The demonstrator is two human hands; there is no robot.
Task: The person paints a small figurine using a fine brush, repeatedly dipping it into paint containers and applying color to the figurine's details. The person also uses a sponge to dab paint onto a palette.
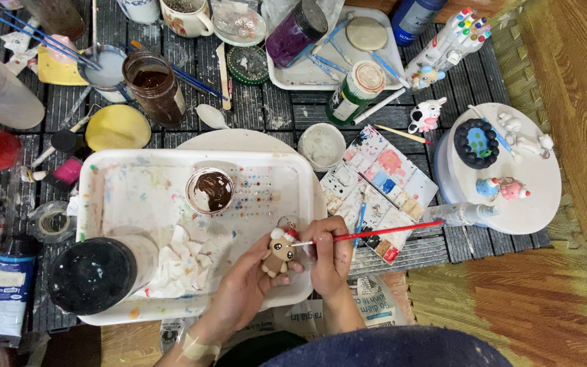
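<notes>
The left hand (242, 285) is clamped around a small brown clay bear figurine with a red-and-white cap (279, 253), holding it just above the near right corner of a paint-stained white plastic tray (137, 183). The right hand (329, 255) pinches a thin red-handled paintbrush (375, 233), its tip touching the figurine's head; the two hands sit close together, almost touching.

On the tray stands a small round white cup holding brown paint (210, 191), with rows of tiny coloured dots just right of it. A large black-lidded jar (93, 275) lies at the tray's near left, beside a crumpled white tissue (181, 265).

Right of the tray, a rectangular white palette with pastel paint wells (375, 183) rests on the dark slatted mat. Behind the tray are a brown glass jar of dark liquid (154, 85), a cup of cloudy white water with blue brushes (107, 68), a shallow yellow dish (118, 127), and a small white tub with pale residue (321, 145). A round white stand (531, 183) at far right carries several small painted figurines.
</notes>
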